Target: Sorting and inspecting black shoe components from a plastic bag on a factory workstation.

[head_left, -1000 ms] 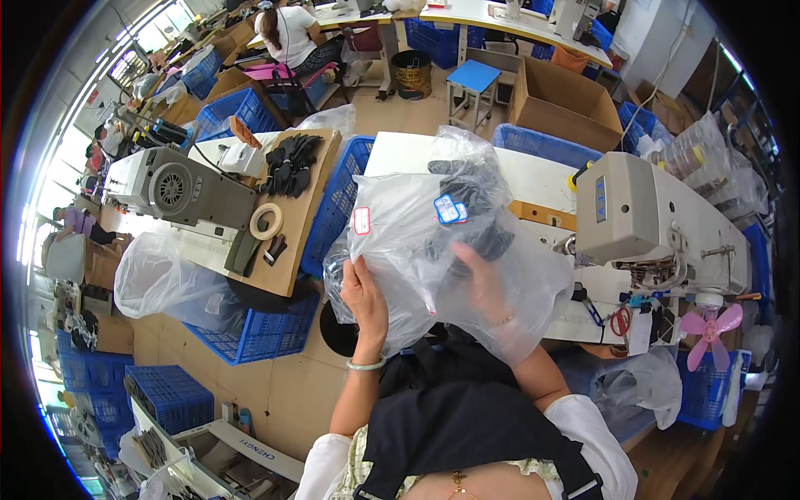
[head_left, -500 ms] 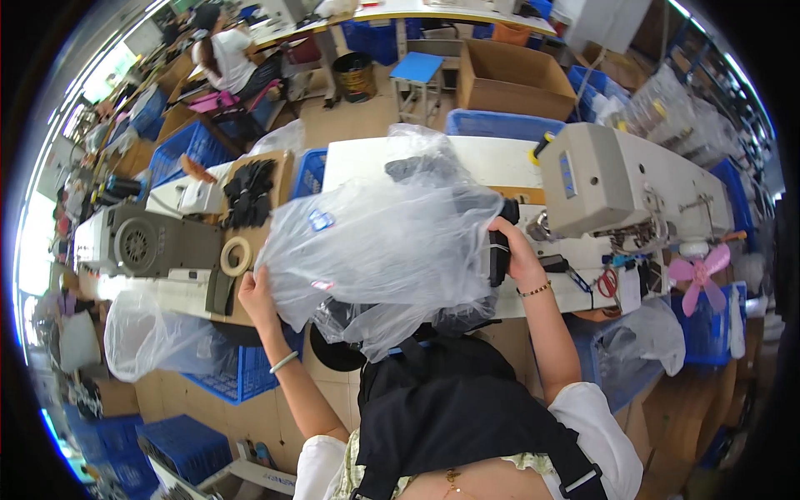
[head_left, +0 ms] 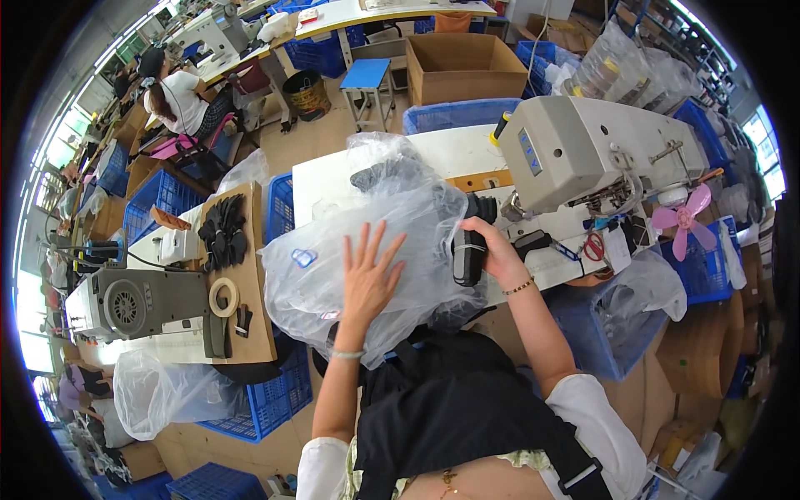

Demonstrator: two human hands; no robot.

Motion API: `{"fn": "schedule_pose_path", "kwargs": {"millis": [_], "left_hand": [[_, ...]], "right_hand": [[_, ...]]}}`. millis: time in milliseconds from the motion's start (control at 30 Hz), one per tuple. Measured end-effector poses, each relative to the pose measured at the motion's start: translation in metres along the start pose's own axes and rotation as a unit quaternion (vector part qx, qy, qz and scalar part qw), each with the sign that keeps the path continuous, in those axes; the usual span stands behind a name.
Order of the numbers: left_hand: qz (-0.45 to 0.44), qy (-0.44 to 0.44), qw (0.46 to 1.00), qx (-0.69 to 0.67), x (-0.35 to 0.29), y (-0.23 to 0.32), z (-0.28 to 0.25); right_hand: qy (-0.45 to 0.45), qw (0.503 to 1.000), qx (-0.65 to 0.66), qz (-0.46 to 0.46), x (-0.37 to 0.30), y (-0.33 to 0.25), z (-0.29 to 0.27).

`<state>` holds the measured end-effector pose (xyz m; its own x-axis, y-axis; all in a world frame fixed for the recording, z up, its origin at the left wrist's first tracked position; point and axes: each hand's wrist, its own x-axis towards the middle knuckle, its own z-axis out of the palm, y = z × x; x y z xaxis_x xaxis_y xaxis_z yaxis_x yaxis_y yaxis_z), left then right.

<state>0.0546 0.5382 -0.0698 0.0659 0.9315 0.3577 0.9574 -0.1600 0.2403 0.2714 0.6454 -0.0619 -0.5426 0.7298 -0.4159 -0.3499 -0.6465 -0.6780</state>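
A large clear plastic bag (head_left: 400,221) spreads over the white sewing table in front of me, with dark contents showing through its far end. My left hand (head_left: 369,279) lies over the bag's near part, fingers spread and holding nothing. At the bag's right edge, my right hand (head_left: 495,250) is closed around a bundle of black pieces (head_left: 469,257) bound with a thin white band. Its fingertips also meet the bag's edge. More black pieces (head_left: 481,207) sit just beyond that bundle; what they are exactly cannot be made out.
A sewing machine (head_left: 567,150) stands to the right, with red scissors (head_left: 593,247) and a pink fan (head_left: 683,222) near it. On the left are another machine (head_left: 125,304), a tape roll (head_left: 223,297) and black gloves (head_left: 223,232). A person (head_left: 179,96) sits far left.
My left hand has let go of the bag's left edge and moved right, onto its top. The bag's left side has sunk inward. My right hand still grips the bundle. The view has shifted.
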Motion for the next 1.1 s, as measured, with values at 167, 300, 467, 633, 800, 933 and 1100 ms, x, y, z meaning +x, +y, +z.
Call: {"fn": "schedule_pose_path", "kwargs": {"millis": [167,300,467,633,800,933,1100], "left_hand": [[-0.061,-0.017,0.998,-0.008,-0.016,-0.019,0.071],[-0.066,-0.005,0.998,-0.006,-0.018,-0.014,0.077],[-0.002,-0.019,0.993,-0.12,-0.031,-0.021,0.075],[-0.222,0.117,0.898,-0.362,-0.041,-0.027,0.05],[-0.383,0.0,0.703,-0.599,-0.059,-0.026,0.051],[-0.355,0.072,0.571,-0.736,-0.075,-0.018,0.065],[-0.302,0.097,0.634,-0.705,-0.068,0.008,0.059]], "right_hand": [[0.107,0.991,-0.039,-0.077,-0.023,0.004,0.002],[0.079,0.983,-0.066,-0.149,-0.043,0.002,0.026],[-0.073,0.975,-0.201,-0.053,-0.018,0.011,0.069],[0.012,0.811,-0.557,-0.178,0.059,0.066,0.046],[0.071,0.604,-0.766,-0.21,0.038,0.106,0.09],[-0.049,0.667,-0.712,-0.216,0.03,0.089,0.065],[-0.154,0.859,-0.447,-0.196,0.033,0.079,0.01]]}}
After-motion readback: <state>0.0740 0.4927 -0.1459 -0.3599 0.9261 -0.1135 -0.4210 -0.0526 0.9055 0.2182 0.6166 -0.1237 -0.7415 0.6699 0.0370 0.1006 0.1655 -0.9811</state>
